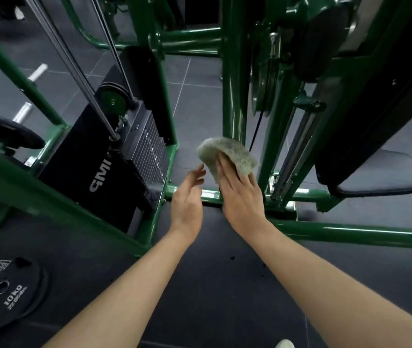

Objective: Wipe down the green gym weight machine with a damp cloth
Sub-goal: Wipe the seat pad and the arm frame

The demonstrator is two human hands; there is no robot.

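The green weight machine (233, 79) fills the view, its thick upright post standing at centre and a low crossbar (210, 194) running along the floor. A pale grey-green cloth (227, 153) lies over the fingers of my right hand (242, 194), just in front of the post's lower part. The fingers look straight on the cloth; the thumb is hidden, so a grip cannot be made out. My left hand (187, 199) hovers beside it, fingers relaxed and empty, a little apart from the cloth.
A black weight stack (114, 156) with cables sits in the left frame. A black padded seat (375, 172) is at right. A 10 kg plate (6, 292) lies on the dark floor at lower left, another plate (6, 131) further back.
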